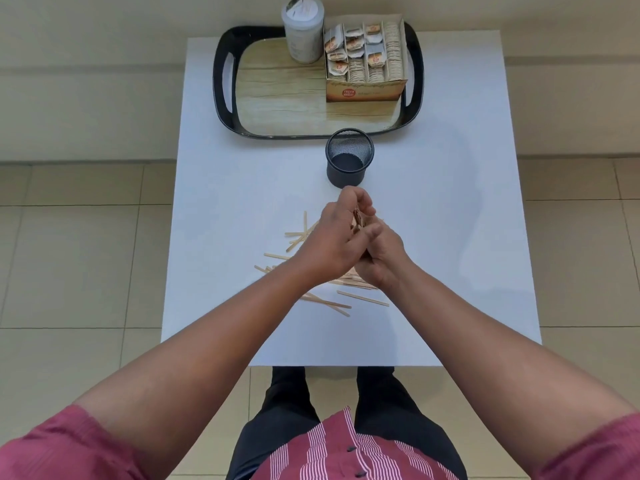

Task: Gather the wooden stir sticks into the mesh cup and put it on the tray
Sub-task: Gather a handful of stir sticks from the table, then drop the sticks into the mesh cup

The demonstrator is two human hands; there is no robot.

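I have one view only, from a wide-angle camera on the person's head. It looks forward and steeply down over the white square worktop (pixel 433 237), close enough that both forearms fill the lower frame. The black-rimmed wood-grain tray (pixel 221 98) sits at the far edge, tiled floor around.

The scene is lit softly and evenly, and it is bright. Small, pale shadows are seen under the hands (pixel 353 244) and arms on the white table (pixel 450 237). A little shine is seen on the black tray (pixel 221 98). Straight lines are bent near the edges. The fingers are slightly blurred.
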